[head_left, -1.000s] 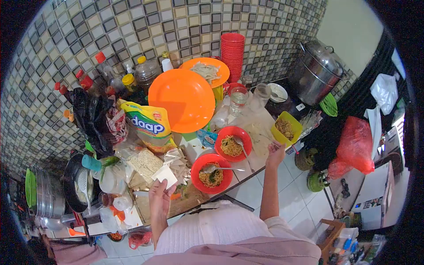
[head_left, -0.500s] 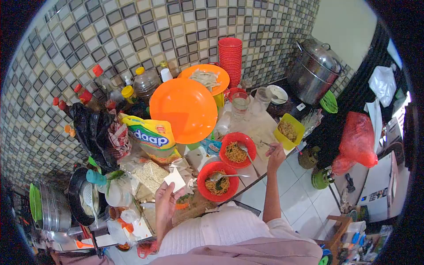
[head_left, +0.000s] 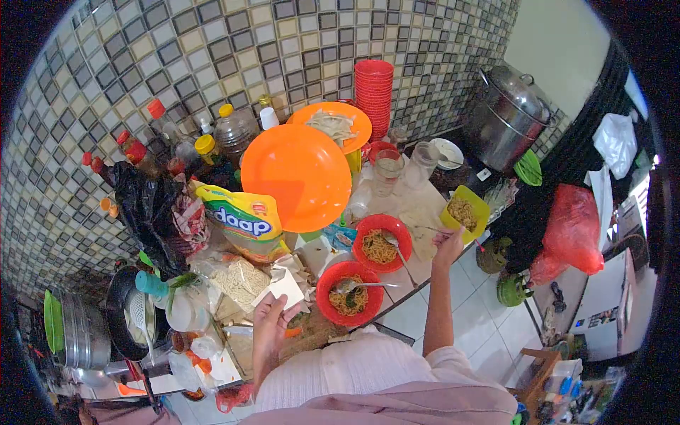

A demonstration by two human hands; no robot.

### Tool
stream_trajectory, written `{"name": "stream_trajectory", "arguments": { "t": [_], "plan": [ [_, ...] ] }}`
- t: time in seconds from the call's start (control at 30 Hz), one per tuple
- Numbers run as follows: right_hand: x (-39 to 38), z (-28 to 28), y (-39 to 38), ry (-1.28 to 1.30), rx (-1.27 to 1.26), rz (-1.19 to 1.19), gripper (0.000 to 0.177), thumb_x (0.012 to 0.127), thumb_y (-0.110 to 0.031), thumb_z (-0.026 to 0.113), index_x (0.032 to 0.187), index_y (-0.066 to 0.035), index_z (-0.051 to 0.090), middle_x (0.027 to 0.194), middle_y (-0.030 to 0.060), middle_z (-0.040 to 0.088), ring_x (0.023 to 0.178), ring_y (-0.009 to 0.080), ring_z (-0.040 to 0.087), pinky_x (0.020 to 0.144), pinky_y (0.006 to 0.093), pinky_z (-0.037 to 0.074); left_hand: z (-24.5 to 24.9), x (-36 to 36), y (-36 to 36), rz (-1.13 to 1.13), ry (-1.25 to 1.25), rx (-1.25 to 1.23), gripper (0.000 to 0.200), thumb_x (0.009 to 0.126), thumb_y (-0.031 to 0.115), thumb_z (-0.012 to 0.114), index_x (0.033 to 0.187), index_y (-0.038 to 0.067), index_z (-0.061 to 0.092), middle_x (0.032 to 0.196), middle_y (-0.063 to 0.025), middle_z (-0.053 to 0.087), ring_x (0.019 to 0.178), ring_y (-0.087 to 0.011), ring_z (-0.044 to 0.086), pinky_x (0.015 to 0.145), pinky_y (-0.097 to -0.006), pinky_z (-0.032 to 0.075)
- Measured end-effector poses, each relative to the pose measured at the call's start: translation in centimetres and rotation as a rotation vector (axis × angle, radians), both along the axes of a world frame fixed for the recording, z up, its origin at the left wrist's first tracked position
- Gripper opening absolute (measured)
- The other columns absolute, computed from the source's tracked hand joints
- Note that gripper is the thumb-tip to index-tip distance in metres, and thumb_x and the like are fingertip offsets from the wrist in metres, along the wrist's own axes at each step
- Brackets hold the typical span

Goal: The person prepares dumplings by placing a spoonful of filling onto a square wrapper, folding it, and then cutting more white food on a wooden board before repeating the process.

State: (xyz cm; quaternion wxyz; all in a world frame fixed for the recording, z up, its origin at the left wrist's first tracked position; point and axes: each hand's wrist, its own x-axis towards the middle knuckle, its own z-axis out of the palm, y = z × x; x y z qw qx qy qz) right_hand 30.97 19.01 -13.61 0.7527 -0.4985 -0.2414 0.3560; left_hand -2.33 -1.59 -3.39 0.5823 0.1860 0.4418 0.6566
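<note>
A small white square wrapper (head_left: 286, 286) is pinched in my left hand (head_left: 272, 319), in front of a clear bag of dry noodles (head_left: 242, 282). My right hand (head_left: 448, 244) grips the handle of a thin metal utensil (head_left: 426, 229), whose tip points left toward the upper red bowl. Just beyond that hand stands a yellow square container (head_left: 464, 212) with shredded food. Between my hands are two red bowls, the lower one (head_left: 327, 309) and the upper one (head_left: 362, 258), each holding noodles and a spoon.
Behind are an orange plate (head_left: 294, 177), a yellow daap pouch (head_left: 241, 223), glasses (head_left: 387, 172) and stacked red bowls (head_left: 374, 99). A steamer pot (head_left: 504, 120) stands at the back right, a black pan (head_left: 122, 312) at the left, bottles (head_left: 234, 134) along the wall.
My right hand has moved slightly to the right, closer to the yellow container. My left hand has shifted a little right and down with the white wrapper. The whole view has shifted slightly.
</note>
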Motion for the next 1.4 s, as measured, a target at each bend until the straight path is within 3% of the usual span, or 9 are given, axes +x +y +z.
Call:
{"name": "stream_trajectory", "arguments": {
  "t": [0.3, 0.37, 0.6, 0.8, 0.87, 0.93, 1.0, 1.33, 1.4],
  "plan": [
    [-1.4, 5.7, -1.1, 0.097, 0.008, -0.095, 0.048, 0.088, -0.044, 0.036, 0.063, -0.007, 0.051, 0.053, 0.0020, 0.046, 0.043, 0.0113, 0.042, 0.040, 0.0226, 0.032, 0.1, 0.6, 1.6, -0.177, 0.050, 0.036, 0.029, 0.086, 0.008, 0.046, 0.112, -0.004, 0.046, 0.104, -0.0110, 0.056, 0.092, -0.0185, 0.057, 0.083, -0.0309, 0.047],
    [-2.6, 8.2, -2.3, 0.176, 0.139, 0.039, 0.029, 0.089, -0.031, 0.043, 0.075, -0.006, 0.049, 0.062, 0.0010, 0.049, 0.046, 0.0077, 0.044, 0.042, 0.0189, 0.037, 0.2, 1.3, 2.5, -0.236, 0.051, 0.048, 0.029, 0.086, 0.008, 0.046, 0.112, -0.005, 0.045, 0.106, -0.0119, 0.054, 0.095, -0.0197, 0.055, 0.086, -0.0303, 0.045],
    [-8.9, 15.8, -7.9, 0.214, 0.305, 0.288, 0.027, 0.089, -0.030, 0.044, 0.073, -0.009, 0.048, 0.062, -0.0013, 0.048, 0.048, 0.0046, 0.042, 0.043, 0.0169, 0.037, 2.2, 2.6, 4.9, -0.307, 0.043, 0.100, 0.033, 0.085, 0.005, 0.046, 0.116, -0.005, 0.041, 0.110, -0.0113, 0.052, 0.100, -0.0178, 0.052, 0.087, -0.0288, 0.044],
    [-10.1, 13.5, -10.4, -0.337, 0.458, 0.366, 0.036, 0.090, -0.033, 0.039, 0.069, -0.005, 0.046, 0.058, 0.0026, 0.049, 0.037, 0.0093, 0.041, 0.038, 0.0193, 0.036, 3.9, 2.6, 4.6, -0.319, 0.034, 0.160, 0.036, 0.085, 0.001, 0.045, 0.120, -0.004, 0.038, 0.114, -0.0100, 0.050, 0.104, -0.0172, 0.050, 0.090, -0.0280, 0.041],
    [-10.5, 14.6, -11.1, -0.709, 0.742, 0.522, 0.040, 0.091, -0.034, 0.037, 0.067, -0.003, 0.046, 0.053, 0.0059, 0.051, 0.035, 0.0113, 0.044, 0.036, 0.0228, 0.038, 4.4, 2.5, 4.4, -0.321, 0.043, 0.154, 0.036, 0.085, 0.000, 0.044, 0.120, -0.004, 0.038, 0.115, -0.0101, 0.050, 0.104, -0.0172, 0.050, 0.090, -0.0284, 0.041],
    [-10.9, 15.6, -12.0, -0.720, 0.722, 0.515, 0.043, 0.090, -0.036, 0.037, 0.065, -0.002, 0.047, 0.049, 0.0073, 0.053, 0.038, 0.0126, 0.049, 0.036, 0.0251, 0.040, 4.5, 2.3, 4.3, -0.326, 0.052, 0.148, 0.036, 0.085, -0.001, 0.043, 0.120, -0.004, 0.038, 0.115, -0.0102, 0.049, 0.104, -0.0172, 0.050, 0.090, -0.0288, 0.041],
    [-10.7, 16.6, -11.7, -1.042, 1.129, 0.419, 0.043, 0.090, -0.037, 0.037, 0.067, -0.003, 0.050, 0.050, 0.0053, 0.052, 0.041, 0.0148, 0.051, 0.039, 0.0247, 0.041, 4.3, 2.3, 4.2, -0.326, 0.067, 0.168, 0.035, 0.085, -0.002, 0.042, 0.120, -0.004, 0.038, 0.114, -0.0098, 0.050, 0.103, -0.0170, 0.050, 0.090, -0.0297, 0.042],
    [-10.0, 19.2, -13.1, -1.131, 1.256, 0.500, 0.041, 0.087, -0.040, 0.041, 0.073, -0.004, 0.054, 0.060, 0.0051, 0.054, 0.047, 0.0162, 0.053, 0.042, 0.0263, 0.044, 4.5, 2.3, 4.0, -0.336, 0.064, 0.186, 0.035, 0.085, 0.000, 0.042, 0.120, -0.003, 0.039, 0.112, -0.0086, 0.051, 0.102, -0.0158, 0.051, 0.089, -0.0290, 0.042],
    [-9.9, 19.6, -13.1, -1.235, 1.239, 0.724, 0.042, 0.086, -0.041, 0.043, 0.073, -0.003, 0.054, 0.060, 0.0058, 0.054, 0.048, 0.0172, 0.054, 0.043, 0.0271, 0.045, 4.8, 2.4, 3.8, -0.301, 0.051, 0.163, 0.034, 0.083, 0.000, 0.045, 0.117, -0.005, 0.041, 0.111, -0.0127, 0.053, 0.100, -0.0186, 0.053, 0.086, -0.0287, 0.044]
  ]
}}
